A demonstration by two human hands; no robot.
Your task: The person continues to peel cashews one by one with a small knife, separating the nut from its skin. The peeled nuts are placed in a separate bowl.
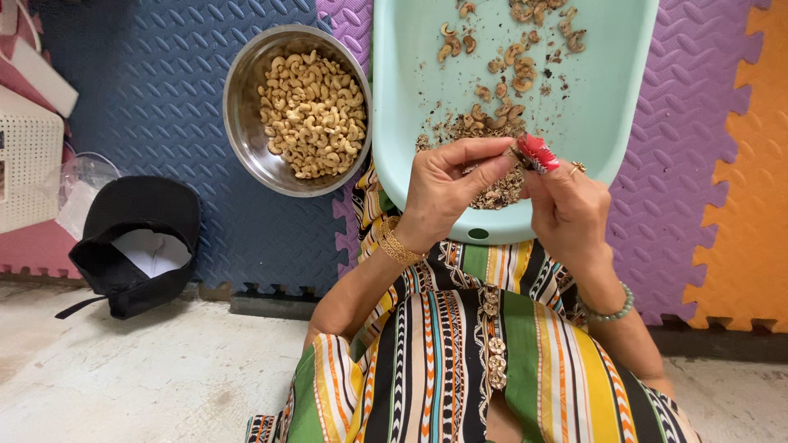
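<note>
**Hands shelling cashews over a pale green tray**

The floor (123, 385) is bare concrete at the near edge, and beyond it lies a padded mat of interlocking foam tiles (164, 98) in dark blue, purple and orange. On the mat, reaching over the person's lap, sits a wide, pale green plastic tray (607, 90). Unpeeled brown cashews (513, 61) and flakes of skin lie scattered over its middle and far end, with a heap of husk scraps (499, 190) at its near rim.

Just beside the tray's left edge stands a round stainless steel bowl (246, 107), holding a mound of peeled, cream-coloured cashews (313, 113). Nearer the mat's left front edge, well apart from the bowl, lies an upturned black cap (135, 242), and behind it a clear plastic container (82, 174) and part of a white perforated basket (29, 164).

The person's striped, many-coloured dress (468, 361) fills the lower middle.

The left hand (439, 193), a gold bangle at its wrist, hovers over the tray's near rim, its fingers together, pinched on a small brown cashew nut (517, 154). The right hand (566, 209), with a green bead bracelet at the wrist, meets it there, its fingers clamped on a small red-handled tool (538, 153) that touches the nut.
</note>
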